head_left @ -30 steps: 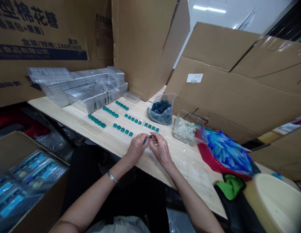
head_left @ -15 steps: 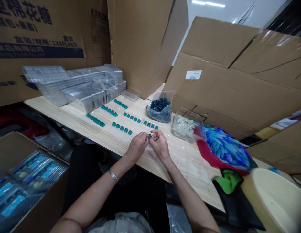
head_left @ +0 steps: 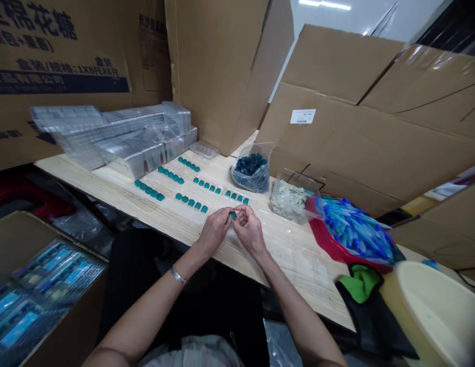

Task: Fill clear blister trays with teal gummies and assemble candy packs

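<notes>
My left hand [head_left: 214, 230] and my right hand [head_left: 248, 228] meet fingertip to fingertip over the wooden table [head_left: 291, 255], near its front edge. Both are closed in a pinch on one small teal piece [head_left: 232, 215] held between them. Just beyond the hands lie clear plastic trays with rows of teal pieces [head_left: 191, 202] set in them. A clear bag of dark teal pieces [head_left: 252, 173] stands behind those rows.
A stack of empty clear trays [head_left: 118, 135] sits at the back left. To the right are a clear bag of pale items [head_left: 291, 199], a red tub of blue sticks [head_left: 355, 232], a green cloth [head_left: 357, 283] and a cream basin [head_left: 436, 311]. Cardboard boxes [head_left: 222, 66] wall the table.
The hands stay together and have shifted slightly away from me; the teal piece has been turned between the fingertips. The view has drifted a little.
</notes>
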`<state>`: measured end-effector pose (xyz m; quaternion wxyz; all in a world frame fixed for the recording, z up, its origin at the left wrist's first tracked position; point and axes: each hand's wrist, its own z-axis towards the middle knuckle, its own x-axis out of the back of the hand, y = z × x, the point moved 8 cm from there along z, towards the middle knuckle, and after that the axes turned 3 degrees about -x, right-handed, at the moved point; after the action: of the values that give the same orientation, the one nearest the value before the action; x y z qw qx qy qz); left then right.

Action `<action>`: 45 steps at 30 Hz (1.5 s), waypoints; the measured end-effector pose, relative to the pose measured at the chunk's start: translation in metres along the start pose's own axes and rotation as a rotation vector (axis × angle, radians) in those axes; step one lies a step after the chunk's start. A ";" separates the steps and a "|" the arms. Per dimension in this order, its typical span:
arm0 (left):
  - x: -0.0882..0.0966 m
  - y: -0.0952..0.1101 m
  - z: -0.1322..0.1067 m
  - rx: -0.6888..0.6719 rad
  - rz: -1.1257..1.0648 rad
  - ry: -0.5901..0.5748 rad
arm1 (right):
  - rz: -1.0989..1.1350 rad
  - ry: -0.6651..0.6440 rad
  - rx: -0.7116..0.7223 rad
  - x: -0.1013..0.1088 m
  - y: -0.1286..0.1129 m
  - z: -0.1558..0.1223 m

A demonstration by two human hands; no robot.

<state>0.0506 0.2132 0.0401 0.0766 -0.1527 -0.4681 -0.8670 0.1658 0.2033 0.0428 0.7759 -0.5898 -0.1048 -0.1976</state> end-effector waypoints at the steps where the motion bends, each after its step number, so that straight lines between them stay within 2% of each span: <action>1: 0.000 0.001 -0.002 -0.026 0.057 0.002 | 0.049 -0.022 -0.032 0.001 0.003 0.001; 4: -0.003 0.003 -0.006 -0.096 0.200 -0.018 | 0.175 -0.106 -0.176 0.003 0.016 0.001; 7: -0.012 0.005 -0.011 -0.145 0.245 -0.064 | 0.247 -0.169 -0.261 0.006 0.026 -0.005; 11: -0.018 0.000 -0.015 -0.061 0.148 -0.071 | 0.272 -0.137 -0.291 0.022 0.042 -0.006; 13: -0.017 -0.008 -0.014 0.036 0.061 -0.060 | 0.190 -0.029 -0.219 0.043 0.049 0.007; 15: -0.015 -0.016 -0.013 0.145 -0.029 -0.047 | 0.035 0.092 -0.058 0.066 0.051 0.026; 17: -0.015 -0.023 -0.014 0.265 -0.154 -0.046 | -0.137 0.138 0.107 0.079 0.054 0.048; 21: -0.024 -0.033 -0.020 0.513 -0.562 -0.073 | -0.399 0.029 0.246 0.069 0.070 0.079; 24: -0.027 -0.034 -0.023 0.610 -0.889 -0.047 | -0.537 -0.042 0.269 0.056 0.077 0.086; 27: -0.026 -0.039 -0.025 0.710 -1.095 -0.009 | -0.614 -0.095 0.284 0.049 0.077 0.084; 30: -0.026 -0.044 -0.028 0.789 -1.177 0.001 | -0.655 -0.141 0.308 0.048 0.076 0.081; 38: -0.040 -0.051 -0.033 0.910 -1.291 0.067 | -0.717 -0.155 0.271 0.046 0.081 0.086; 43: -0.045 -0.048 -0.028 0.979 -1.437 0.137 | -0.743 -0.178 0.200 0.043 0.086 0.087; 45: -0.045 -0.045 -0.026 0.992 -1.483 0.154 | -0.746 -0.179 0.217 0.044 0.080 0.083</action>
<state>0.0754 0.2160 -0.0237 -0.4151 0.2982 -0.7610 -0.3995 0.2451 0.2931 0.0139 0.6965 -0.4407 -0.3994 -0.4014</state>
